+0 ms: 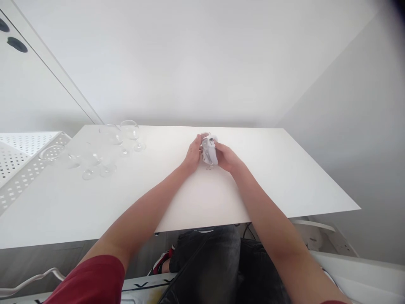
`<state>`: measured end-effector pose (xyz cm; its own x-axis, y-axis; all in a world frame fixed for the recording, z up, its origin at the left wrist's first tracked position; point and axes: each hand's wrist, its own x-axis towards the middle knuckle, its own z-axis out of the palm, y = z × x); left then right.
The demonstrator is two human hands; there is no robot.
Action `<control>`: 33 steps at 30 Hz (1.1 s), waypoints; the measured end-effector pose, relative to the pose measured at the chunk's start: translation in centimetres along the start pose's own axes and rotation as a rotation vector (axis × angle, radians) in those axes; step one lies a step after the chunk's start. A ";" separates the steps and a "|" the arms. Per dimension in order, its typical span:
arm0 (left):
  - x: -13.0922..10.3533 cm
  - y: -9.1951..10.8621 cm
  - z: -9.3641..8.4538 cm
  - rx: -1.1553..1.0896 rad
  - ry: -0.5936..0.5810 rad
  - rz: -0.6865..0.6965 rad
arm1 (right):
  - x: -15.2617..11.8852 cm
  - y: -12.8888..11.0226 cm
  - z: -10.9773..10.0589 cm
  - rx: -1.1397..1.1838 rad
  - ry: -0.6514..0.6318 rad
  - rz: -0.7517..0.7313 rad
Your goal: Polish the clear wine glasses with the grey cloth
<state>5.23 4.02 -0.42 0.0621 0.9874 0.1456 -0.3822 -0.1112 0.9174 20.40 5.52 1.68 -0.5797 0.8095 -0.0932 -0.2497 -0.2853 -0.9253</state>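
Note:
Near the middle of the table's far half, a small clear stemmed glass (205, 134) is between my two hands. My left hand (192, 155) closes round its left side. Against the glass's right side, my right hand (225, 157) grips a crumpled white cloth (209, 151), which may be a tissue. The cloth covers much of the bowl. Below it the clear foot of the glass shows close to the tabletop; I cannot tell whether it touches. Some fingers of both hands are hidden behind the glass and cloth.
Several clear stemmed glasses (129, 131) stand on the white table (253, 185) at the left. A white perforated panel (25, 156) borders the table's left side. Behind is a white wall (190, 63). My legs (209, 261) are under the front edge.

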 end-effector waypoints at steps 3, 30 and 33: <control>-0.1 -0.2 0.0 0.073 -0.095 -0.004 | -0.1 -0.5 -0.2 0.031 -0.038 -0.020; -0.1 0.7 -0.6 -0.205 -0.064 0.070 | 0.3 0.7 0.9 -0.461 0.134 -0.058; 0.0 0.6 -0.8 -0.202 -0.052 -0.018 | 0.1 0.4 0.8 -0.286 -0.046 0.008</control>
<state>4.22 4.00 -0.20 0.1159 0.9814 0.1533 -0.5574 -0.0635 0.8278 19.62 5.07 1.56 -0.6166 0.7821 -0.0900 -0.0202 -0.1300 -0.9913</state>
